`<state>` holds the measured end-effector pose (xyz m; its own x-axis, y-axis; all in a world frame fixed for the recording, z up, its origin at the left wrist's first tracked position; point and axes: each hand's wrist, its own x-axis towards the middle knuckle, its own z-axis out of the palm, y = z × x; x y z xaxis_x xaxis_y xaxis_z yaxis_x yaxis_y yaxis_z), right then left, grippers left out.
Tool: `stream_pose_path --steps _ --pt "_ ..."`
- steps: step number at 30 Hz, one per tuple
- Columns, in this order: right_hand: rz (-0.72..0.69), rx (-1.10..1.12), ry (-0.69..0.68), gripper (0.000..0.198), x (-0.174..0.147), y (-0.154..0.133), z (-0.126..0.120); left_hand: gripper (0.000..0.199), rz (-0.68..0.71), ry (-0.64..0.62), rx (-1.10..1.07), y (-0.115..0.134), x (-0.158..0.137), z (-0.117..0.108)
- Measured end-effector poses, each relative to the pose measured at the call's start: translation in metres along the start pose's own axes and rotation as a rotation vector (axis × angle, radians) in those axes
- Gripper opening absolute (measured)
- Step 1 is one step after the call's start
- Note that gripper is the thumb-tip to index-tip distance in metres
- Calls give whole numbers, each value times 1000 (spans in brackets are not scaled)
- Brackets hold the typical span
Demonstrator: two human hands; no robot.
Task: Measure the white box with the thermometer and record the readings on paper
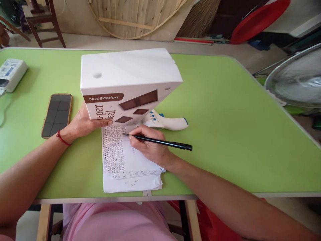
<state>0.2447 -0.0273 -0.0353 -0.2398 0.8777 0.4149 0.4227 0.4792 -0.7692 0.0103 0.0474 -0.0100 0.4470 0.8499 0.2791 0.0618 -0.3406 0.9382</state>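
My left hand [86, 121] grips the lower left edge of a white box [131, 78] marked NutriMotion, its thumb on the printed front. The box leans over the top of a stack of paper sheets [132, 184] with rows of handwriting. In my right hand [150, 144] is a black pen [163, 142], its tip at the written columns on the upper sheet. A white handheld device with blue buttons [173, 123] lies just beyond my right hand, partly hidden by the box.
A phone [58, 115] lies left of my left hand. Farther left sits a white power adapter or charger [12, 74] with a cable. A fan [297, 78] stands beyond the right edge of the green table [233, 140]. A wooden chair [43, 23] is behind the table.
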Motion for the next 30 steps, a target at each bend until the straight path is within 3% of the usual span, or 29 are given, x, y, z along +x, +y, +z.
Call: stream_pose_path --steps 8,30 --pt "-13 -37 55 9 0 1 1 55 16 5 26 -3 0 -1" --pt "39 -59 27 9 1 -1 -1 59 -22 14 49 -4 -1 -3"
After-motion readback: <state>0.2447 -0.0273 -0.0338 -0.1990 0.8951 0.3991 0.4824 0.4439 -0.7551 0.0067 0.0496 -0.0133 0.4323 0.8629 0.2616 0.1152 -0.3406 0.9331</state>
